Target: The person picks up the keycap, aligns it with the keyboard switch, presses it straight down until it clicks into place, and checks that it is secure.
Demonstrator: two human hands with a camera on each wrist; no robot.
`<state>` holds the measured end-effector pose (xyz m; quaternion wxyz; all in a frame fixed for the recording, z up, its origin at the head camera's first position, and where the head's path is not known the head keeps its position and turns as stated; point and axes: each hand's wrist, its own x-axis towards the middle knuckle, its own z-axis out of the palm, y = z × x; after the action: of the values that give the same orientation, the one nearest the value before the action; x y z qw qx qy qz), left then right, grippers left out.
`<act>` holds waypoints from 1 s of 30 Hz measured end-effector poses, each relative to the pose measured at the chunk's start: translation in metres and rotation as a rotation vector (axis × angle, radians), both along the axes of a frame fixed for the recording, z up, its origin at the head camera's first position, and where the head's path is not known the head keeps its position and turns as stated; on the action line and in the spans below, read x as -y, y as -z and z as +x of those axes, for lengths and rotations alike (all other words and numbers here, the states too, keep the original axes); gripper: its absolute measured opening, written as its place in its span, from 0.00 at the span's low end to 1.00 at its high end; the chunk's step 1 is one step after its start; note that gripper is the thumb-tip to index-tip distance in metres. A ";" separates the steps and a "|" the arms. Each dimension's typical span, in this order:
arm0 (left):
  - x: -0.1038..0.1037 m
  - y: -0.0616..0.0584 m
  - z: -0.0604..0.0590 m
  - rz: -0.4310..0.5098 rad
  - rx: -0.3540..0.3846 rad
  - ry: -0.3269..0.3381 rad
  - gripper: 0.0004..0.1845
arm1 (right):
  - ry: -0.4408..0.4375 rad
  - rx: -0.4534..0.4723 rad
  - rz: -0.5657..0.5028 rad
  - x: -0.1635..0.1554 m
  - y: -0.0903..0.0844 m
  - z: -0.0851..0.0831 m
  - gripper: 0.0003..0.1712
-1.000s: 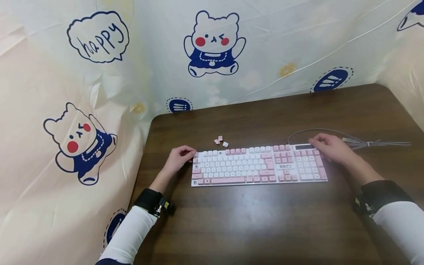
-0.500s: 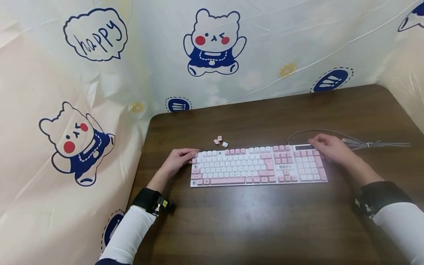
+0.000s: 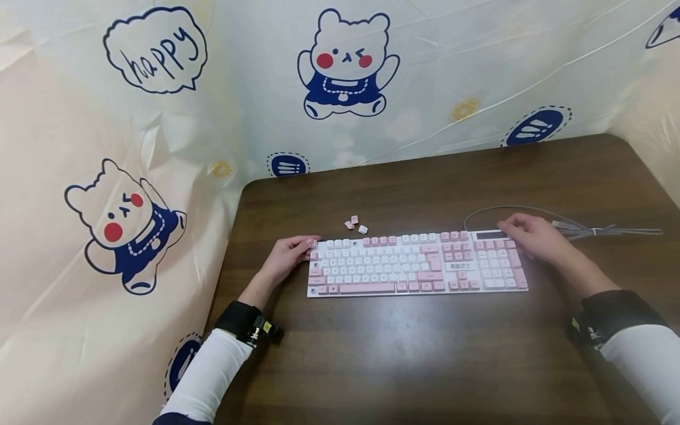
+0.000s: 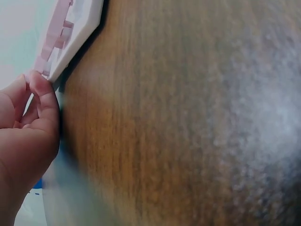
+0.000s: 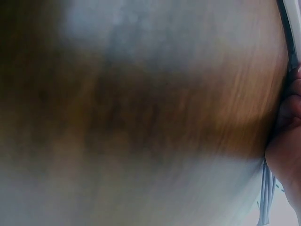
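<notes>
Left hand (image 3: 287,255): gripping the keyboard (image 3: 417,264) at its left end, as a second ago.
Right hand (image 3: 533,237): curling over the far right corner.
Keyboard: barely shifting, lying flat mid-worktop (image 3: 425,354).
Loose keycaps (image 3: 356,224): lying just behind it.

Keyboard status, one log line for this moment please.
left hand: grips keyboard left end | right hand: holds right end | loose keycaps: behind keyboard on table | cable: far right
</notes>
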<state>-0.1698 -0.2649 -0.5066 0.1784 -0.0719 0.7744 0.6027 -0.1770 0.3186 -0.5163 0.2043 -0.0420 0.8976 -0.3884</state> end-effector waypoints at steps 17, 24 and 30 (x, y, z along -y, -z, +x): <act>-0.001 0.001 0.001 0.005 -0.001 0.021 0.19 | 0.008 -0.005 -0.011 -0.002 0.000 0.002 0.39; 0.000 -0.005 -0.003 -0.107 -0.013 0.067 0.18 | 0.003 -0.002 -0.008 -0.001 0.000 0.001 0.39; -0.002 -0.012 -0.008 -0.154 -0.034 0.103 0.15 | 0.000 -0.010 -0.011 -0.002 0.000 0.000 0.38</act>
<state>-0.1783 -0.2634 -0.4949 0.1898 -0.0354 0.8242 0.5324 -0.1773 0.3210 -0.5160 0.1996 -0.0450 0.8964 -0.3931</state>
